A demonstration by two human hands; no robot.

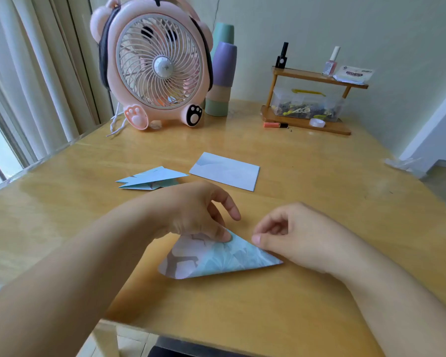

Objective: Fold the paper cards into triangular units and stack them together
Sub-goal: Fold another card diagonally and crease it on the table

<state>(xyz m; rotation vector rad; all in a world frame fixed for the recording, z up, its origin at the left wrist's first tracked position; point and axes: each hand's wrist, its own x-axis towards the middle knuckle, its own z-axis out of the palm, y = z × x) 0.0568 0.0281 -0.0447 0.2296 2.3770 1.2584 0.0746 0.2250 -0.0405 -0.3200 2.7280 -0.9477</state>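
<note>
A patterned paper card (216, 258), teal and pale pink, lies partly folded on the wooden table (307, 207) in front of me. My left hand (198, 212) presses its top edge down with curled fingertips. My right hand (291, 235) pinches the card's right corner between thumb and forefinger. Farther back lie folded teal triangular units (152, 179), stacked together, and to their right a flat unfolded card (225, 171), pale side up.
A pink bear-shaped fan (155, 65) stands at the back left, with stacked cups (222, 76) beside it. A small wooden shelf (309, 99) with bottles and a clear box is at the back right. An orange marker (274, 124) and a tape roll (317, 122) lie near it.
</note>
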